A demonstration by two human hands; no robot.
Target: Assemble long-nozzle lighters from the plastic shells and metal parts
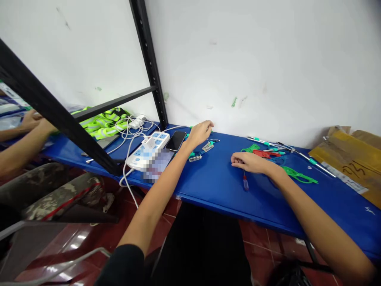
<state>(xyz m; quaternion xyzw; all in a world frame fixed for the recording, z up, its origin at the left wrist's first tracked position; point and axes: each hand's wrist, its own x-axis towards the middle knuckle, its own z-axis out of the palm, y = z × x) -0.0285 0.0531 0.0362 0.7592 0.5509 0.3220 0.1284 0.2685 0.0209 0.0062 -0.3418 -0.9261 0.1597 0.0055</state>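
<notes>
My left hand (200,133) reaches to the back of the blue table (217,186), its fingers curled down over small teal-tipped parts near the wall; what it grips is hidden. Two small clear connectors (201,152) lie just in front of it. My right hand (250,162) rests on the table, fingers closed around a small screwdriver whose red handle (245,182) pokes out toward me. A green plastic piece (299,175) lies by my right wrist. Red and green clips (258,151) sit behind that hand.
A white power strip (148,153) with cables and a black phone (176,140) lie left of my left hand. A black shelf frame (149,59) stands behind. Hi-vis vests (102,121) lie far left, where another person's arms (20,139) work. A cardboard box (351,159) sits at the right.
</notes>
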